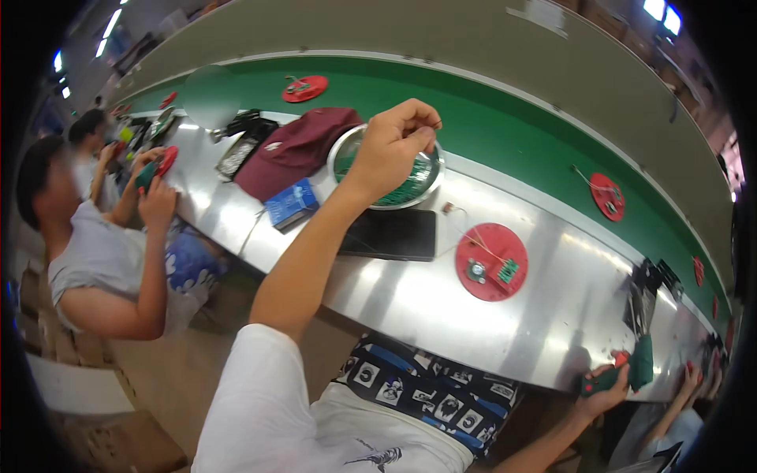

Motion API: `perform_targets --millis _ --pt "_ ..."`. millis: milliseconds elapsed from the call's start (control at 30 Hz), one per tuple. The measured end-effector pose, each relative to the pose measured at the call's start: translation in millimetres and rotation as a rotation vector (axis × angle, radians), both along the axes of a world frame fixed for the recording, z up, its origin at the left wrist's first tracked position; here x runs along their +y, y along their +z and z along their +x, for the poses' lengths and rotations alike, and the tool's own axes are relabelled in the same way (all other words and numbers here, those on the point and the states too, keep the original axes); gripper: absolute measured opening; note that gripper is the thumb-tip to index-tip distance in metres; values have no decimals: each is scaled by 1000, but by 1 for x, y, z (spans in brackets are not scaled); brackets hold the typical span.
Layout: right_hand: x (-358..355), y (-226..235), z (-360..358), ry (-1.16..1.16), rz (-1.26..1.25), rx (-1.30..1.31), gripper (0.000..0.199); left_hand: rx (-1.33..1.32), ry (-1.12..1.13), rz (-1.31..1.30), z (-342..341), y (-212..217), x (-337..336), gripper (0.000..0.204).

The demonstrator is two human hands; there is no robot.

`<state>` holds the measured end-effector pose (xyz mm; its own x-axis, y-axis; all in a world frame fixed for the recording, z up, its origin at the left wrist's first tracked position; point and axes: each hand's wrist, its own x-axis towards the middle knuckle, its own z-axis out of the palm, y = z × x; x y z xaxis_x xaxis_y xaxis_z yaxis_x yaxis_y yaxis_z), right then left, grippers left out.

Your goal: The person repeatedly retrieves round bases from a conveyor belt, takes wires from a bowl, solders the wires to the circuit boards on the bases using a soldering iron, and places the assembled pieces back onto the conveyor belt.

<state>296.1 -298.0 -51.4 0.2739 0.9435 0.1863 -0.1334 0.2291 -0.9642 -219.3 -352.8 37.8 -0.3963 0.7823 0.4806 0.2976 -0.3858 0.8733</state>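
While your left hand (390,146) hovers over the steel bowl (430,180) of small green parts, fingertips pinched on something too small to tell, keep the pinch light and lift straight up. Right hand: out of view, can't tell. Red disc (490,261) with green board sits on the shiny steel bench (394,299), right of the black phone (390,234); green conveyor (505,126) behind, co-workers on both sides

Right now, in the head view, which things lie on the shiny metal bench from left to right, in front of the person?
Dark red cap → small blue box → round metal bowl of green parts under the left hand → round red disc carrying small green circuit boards.
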Motion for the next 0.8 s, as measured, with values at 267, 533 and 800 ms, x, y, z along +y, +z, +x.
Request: perform_targets --millis 267,533,800 --pt "-47 10 -73 411 114 -38 51 501 -53 -68 98 -16 -19 7" --pt "-70 18 -96 636 70 -121 37 745 -98 -1 124 -61 -17 9" --pt "-66 28 -103 675 0 -158 30 746 -71 1 121 -68 -17 7"
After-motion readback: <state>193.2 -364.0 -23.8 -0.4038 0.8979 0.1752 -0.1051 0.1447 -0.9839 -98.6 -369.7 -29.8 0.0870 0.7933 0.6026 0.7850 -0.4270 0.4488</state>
